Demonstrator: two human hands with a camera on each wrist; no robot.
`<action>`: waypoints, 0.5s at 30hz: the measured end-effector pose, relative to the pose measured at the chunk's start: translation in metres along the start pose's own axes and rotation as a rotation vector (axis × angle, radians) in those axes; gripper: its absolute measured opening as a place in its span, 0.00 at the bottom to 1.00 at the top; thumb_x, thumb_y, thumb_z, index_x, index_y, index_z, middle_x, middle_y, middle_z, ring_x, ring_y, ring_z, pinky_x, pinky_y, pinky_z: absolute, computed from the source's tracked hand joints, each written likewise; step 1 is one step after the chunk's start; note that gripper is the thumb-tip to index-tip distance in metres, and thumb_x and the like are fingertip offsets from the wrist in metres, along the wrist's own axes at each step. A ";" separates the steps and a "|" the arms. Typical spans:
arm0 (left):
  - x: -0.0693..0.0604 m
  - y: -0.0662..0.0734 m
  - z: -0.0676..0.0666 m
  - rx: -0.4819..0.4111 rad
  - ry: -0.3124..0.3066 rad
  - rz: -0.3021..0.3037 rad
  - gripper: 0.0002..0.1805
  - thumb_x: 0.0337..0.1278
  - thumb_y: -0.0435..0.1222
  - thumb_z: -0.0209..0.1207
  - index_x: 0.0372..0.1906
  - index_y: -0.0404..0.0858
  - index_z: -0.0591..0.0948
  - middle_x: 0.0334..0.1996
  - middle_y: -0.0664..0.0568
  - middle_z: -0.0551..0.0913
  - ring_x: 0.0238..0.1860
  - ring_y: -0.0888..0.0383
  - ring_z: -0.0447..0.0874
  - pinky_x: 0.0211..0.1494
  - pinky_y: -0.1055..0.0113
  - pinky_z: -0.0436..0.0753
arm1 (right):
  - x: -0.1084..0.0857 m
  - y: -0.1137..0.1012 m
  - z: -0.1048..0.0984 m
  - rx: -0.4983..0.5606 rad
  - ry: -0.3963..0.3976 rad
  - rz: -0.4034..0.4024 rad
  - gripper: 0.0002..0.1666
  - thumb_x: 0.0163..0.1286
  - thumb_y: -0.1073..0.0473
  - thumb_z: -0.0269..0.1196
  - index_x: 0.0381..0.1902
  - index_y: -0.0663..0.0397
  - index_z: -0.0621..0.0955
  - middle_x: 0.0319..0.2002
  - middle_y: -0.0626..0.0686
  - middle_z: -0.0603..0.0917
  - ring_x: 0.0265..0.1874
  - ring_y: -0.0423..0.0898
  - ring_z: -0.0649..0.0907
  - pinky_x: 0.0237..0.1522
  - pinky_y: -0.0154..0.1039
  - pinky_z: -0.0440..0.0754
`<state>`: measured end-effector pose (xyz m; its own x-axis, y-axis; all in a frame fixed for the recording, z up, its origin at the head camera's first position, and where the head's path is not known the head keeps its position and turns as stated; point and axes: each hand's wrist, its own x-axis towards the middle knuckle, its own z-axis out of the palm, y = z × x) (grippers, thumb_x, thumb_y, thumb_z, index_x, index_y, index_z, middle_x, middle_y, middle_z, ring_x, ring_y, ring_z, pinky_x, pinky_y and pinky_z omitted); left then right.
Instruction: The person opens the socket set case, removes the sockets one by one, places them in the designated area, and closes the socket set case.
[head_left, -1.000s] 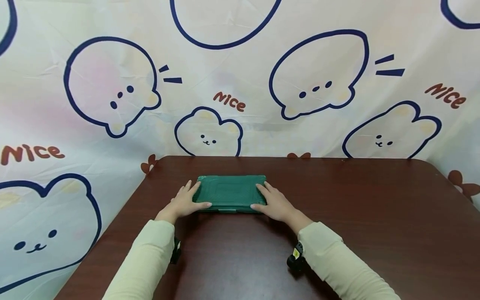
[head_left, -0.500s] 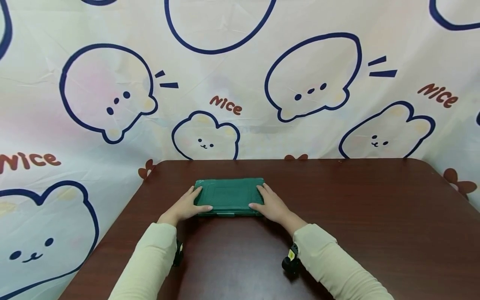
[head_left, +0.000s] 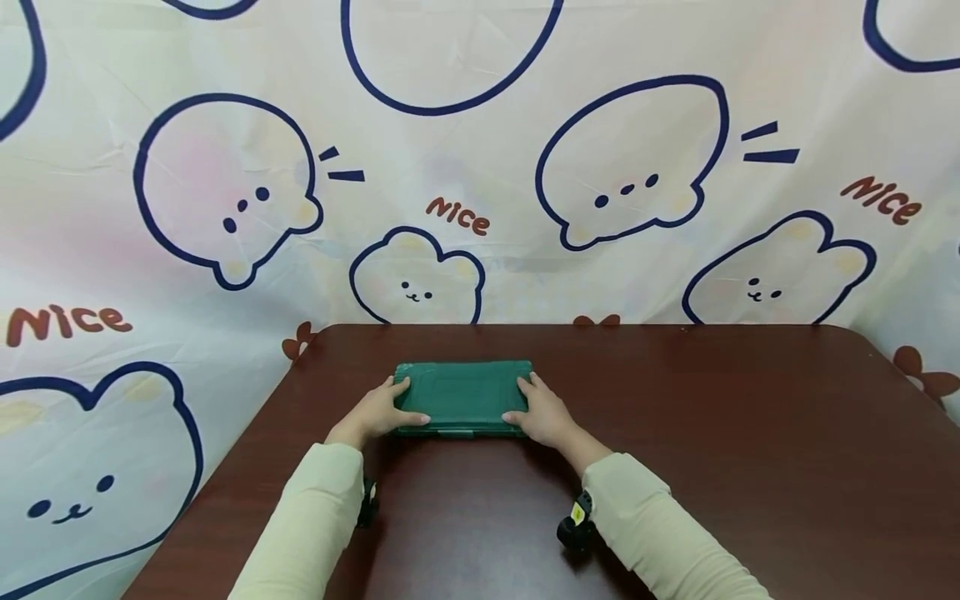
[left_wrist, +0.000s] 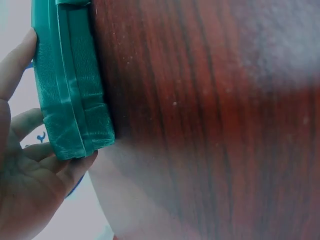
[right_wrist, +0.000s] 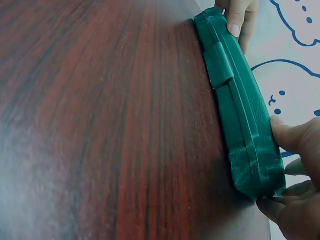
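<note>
Left grip (head_left: 377,412) and right grip (head_left: 547,414) clasp green case (head_left: 465,396) by opposite short ends. Case on desk (head_left: 712,442), toward far edge; probably stiff, fairly light, slightly slick; ends seem best hold, squeezed evenly. Patterned cloth (head_left: 517,275) behind.

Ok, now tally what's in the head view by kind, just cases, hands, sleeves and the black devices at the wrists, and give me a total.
Green case: 1 case
Left hand and right hand: 2 hands
Left sleeve and right sleeve: 2 sleeves
Left wrist device and right wrist device: 2 black devices
Total: 7
</note>
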<state>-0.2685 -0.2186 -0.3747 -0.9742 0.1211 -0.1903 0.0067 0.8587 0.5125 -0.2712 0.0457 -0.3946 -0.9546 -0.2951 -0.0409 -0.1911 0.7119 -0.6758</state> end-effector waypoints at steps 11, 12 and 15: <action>-0.001 -0.002 0.003 -0.029 0.050 -0.004 0.48 0.38 0.54 0.61 0.64 0.36 0.56 0.63 0.34 0.48 0.60 0.37 0.48 0.54 0.43 0.58 | -0.003 -0.001 0.001 0.019 0.011 0.000 0.38 0.60 0.53 0.57 0.64 0.59 0.57 0.65 0.61 0.47 0.60 0.60 0.55 0.52 0.55 0.60; -0.002 -0.002 0.004 -0.032 0.055 0.001 0.48 0.38 0.55 0.61 0.64 0.36 0.56 0.63 0.34 0.48 0.60 0.36 0.49 0.53 0.43 0.58 | -0.004 0.000 0.001 0.023 0.013 -0.002 0.37 0.60 0.53 0.57 0.64 0.59 0.57 0.65 0.61 0.47 0.60 0.60 0.55 0.52 0.55 0.60; -0.003 0.000 0.006 -0.032 0.073 0.014 0.49 0.36 0.55 0.62 0.64 0.36 0.57 0.63 0.34 0.48 0.60 0.37 0.50 0.53 0.43 0.59 | -0.006 0.002 0.000 0.036 0.014 -0.008 0.38 0.60 0.53 0.58 0.64 0.58 0.57 0.65 0.61 0.47 0.60 0.60 0.55 0.52 0.55 0.60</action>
<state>-0.2646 -0.2160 -0.3797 -0.9879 0.0958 -0.1218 0.0147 0.8405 0.5416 -0.2657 0.0495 -0.3958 -0.9563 -0.2914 -0.0249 -0.1909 0.6864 -0.7018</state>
